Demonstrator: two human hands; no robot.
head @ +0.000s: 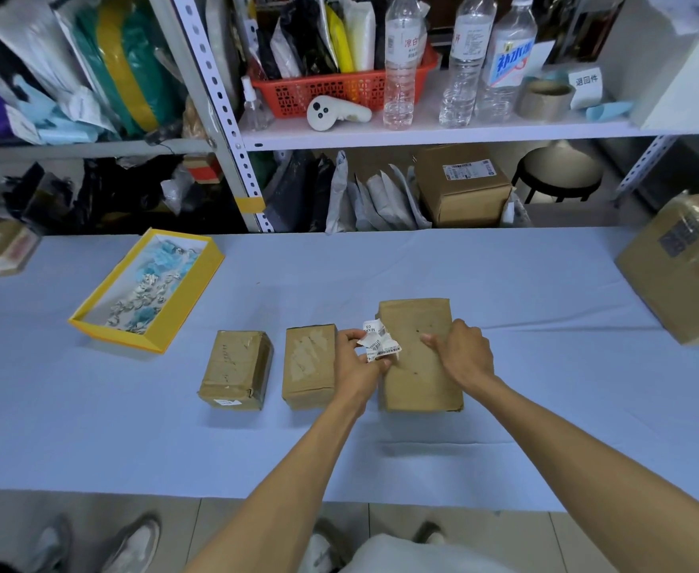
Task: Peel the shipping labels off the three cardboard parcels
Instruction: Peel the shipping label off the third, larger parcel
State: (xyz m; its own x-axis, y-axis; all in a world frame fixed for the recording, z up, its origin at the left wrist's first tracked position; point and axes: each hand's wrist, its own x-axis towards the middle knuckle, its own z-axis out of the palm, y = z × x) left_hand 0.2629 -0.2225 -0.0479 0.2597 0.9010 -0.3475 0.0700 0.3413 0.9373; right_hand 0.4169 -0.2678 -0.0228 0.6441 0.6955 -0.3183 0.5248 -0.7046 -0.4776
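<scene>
Tray [119, 339], crumpled label scraps [146, 292] inside

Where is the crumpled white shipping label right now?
In the head view, the crumpled label sits mid-table, pinched by the left hand between the middle parcel and the largest parcel on the right.

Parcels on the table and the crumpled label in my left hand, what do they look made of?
The left parcel, middle parcel and right parcel: matte brown cardboard, creased at the edges; paler strips on the middle one look like tape. The label, pinched by the left hand: thin white printed paper, crumpled; probably adhesive-backed.
</scene>
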